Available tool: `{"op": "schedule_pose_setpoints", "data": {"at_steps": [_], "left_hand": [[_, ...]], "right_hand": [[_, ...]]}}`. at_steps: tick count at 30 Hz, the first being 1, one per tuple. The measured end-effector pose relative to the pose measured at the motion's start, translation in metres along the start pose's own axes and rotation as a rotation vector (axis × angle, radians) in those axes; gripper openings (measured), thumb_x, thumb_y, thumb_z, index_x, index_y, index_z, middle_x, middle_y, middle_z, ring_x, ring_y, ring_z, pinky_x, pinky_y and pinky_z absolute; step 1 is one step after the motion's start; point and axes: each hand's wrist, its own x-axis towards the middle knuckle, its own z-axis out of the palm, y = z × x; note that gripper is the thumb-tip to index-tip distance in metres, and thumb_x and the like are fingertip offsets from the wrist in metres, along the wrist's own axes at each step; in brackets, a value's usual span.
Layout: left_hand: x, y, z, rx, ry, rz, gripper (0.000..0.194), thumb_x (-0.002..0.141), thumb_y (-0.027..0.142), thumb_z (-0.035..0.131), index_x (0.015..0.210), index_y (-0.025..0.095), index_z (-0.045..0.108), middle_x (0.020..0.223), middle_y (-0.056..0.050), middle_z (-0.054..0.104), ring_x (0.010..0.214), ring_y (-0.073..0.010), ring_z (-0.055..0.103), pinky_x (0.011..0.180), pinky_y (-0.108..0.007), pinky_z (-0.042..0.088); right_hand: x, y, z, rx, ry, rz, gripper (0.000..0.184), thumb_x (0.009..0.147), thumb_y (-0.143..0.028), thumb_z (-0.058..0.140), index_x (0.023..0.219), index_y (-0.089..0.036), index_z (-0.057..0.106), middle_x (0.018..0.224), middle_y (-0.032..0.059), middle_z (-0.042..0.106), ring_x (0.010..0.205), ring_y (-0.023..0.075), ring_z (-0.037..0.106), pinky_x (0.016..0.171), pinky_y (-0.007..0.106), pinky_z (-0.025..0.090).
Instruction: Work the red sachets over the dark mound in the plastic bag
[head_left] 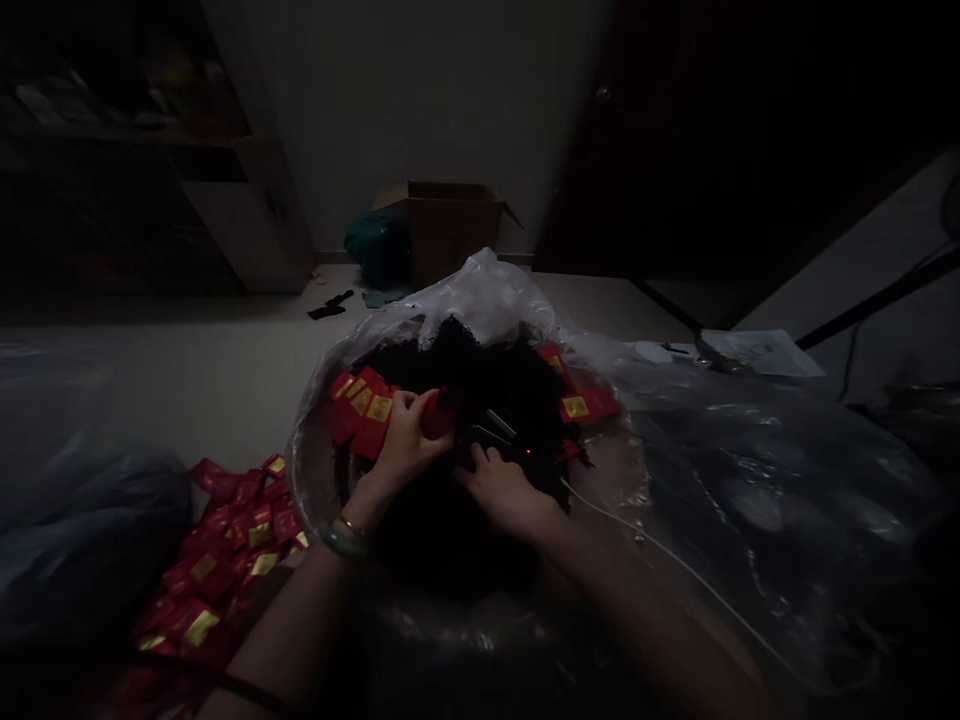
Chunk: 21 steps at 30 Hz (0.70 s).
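Observation:
My left hand (415, 432) pinches a red packet (436, 415) between thumb and fingers, above a dark heap of black frizzy material (480, 360). Beside that hand, several red packets with gold labels (364, 405) lie at the left of the heap. My right hand (504, 490) rests on the black material with fingers bent; what they grip is too dark to make out. Just beyond its fingertips is a dark device with two pale metallic strips (499, 424) and a small red light (529, 452). A white cord (660, 545) runs off to the lower right.
Clear plastic sheeting (495, 285) surrounds the heap, and more plastic (757, 500) spreads at right. Red packets (225, 540) pile up at lower left, with another few (589, 403) at the heap's right. A cardboard box (454, 230) and a teal bag (379, 248) stand by the wall.

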Motion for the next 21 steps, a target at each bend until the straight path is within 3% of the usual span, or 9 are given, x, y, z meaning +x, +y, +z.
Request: {"op": "schedule_pose_setpoints", "data": {"at_steps": [8,14,17,21], "left_hand": [[-0.002,0.002,-0.002,-0.059,-0.078,0.000,0.053,0.069,0.020,0.066,0.121,0.020,0.054,0.093,-0.002,0.046,0.084,-0.0164,0.053,0.081,-0.033,0.047],[0.002,0.001,-0.003,-0.027,-0.032,0.048,0.051,0.065,0.020,0.070,0.115,0.020,0.056,0.092,-0.003,0.053,0.086,-0.0189,0.054,0.079,-0.034,0.047],[0.003,0.002,-0.005,-0.059,-0.030,0.045,0.047,0.065,0.019,0.071,0.110,0.020,0.056,0.092,-0.003,0.056,0.086,-0.0191,0.056,0.078,-0.034,0.048],[0.003,0.003,-0.007,-0.118,-0.061,0.034,0.044,0.065,0.019,0.072,0.106,0.019,0.056,0.095,-0.004,0.057,0.087,-0.0189,0.057,0.076,-0.032,0.049]], "right_hand": [[0.005,0.001,0.005,0.012,0.084,0.000,0.060,0.065,-0.017,0.076,0.121,-0.024,0.054,0.129,0.0185,0.045,0.104,0.0322,0.055,0.071,0.040,0.054],[0.013,0.004,0.008,0.075,0.139,0.015,0.049,0.072,-0.013,0.066,0.119,-0.023,0.056,0.124,0.0159,0.051,0.098,0.0280,0.059,0.071,0.035,0.052],[0.015,0.012,0.005,0.169,0.176,-0.002,0.041,0.075,-0.007,0.056,0.113,-0.019,0.059,0.113,0.0129,0.059,0.088,0.0235,0.063,0.069,0.032,0.051],[0.014,0.034,-0.002,0.441,0.311,-0.022,0.029,0.069,-0.007,0.060,0.096,-0.017,0.064,0.096,0.0068,0.067,0.083,0.0195,0.064,0.070,0.028,0.048]]}}
